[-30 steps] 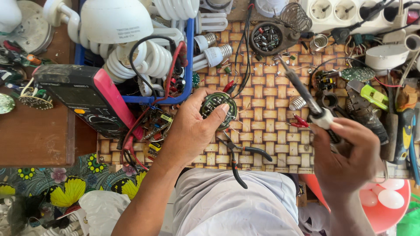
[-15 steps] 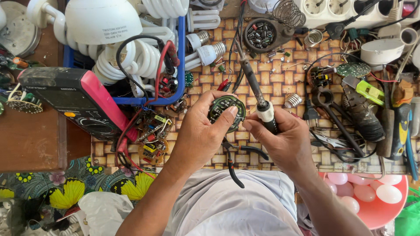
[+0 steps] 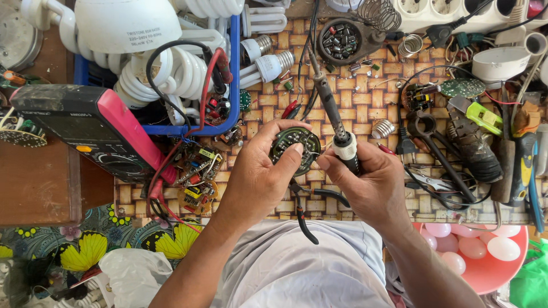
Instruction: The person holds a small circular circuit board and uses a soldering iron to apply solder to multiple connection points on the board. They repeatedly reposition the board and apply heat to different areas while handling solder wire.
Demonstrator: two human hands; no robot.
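Observation:
My left hand grips a small round green circuit board, thumb pressed on its face, over a woven bamboo mat. My right hand holds a soldering iron by its pale collar, close against the board's right edge. The iron's dark shaft points away from me up the mat. Black-handled pliers lie on the mat under my hands.
A blue basket of white spiral lamps sits at the upper left, with a black and pink multimeter beside it. Loose circuit boards, scissors, hand tools and a power strip crowd the mat. A pink bowl sits lower right.
My right hand carried the soldering iron from the right side of the mat leftward to the round board. My left hand kept hold of the board.

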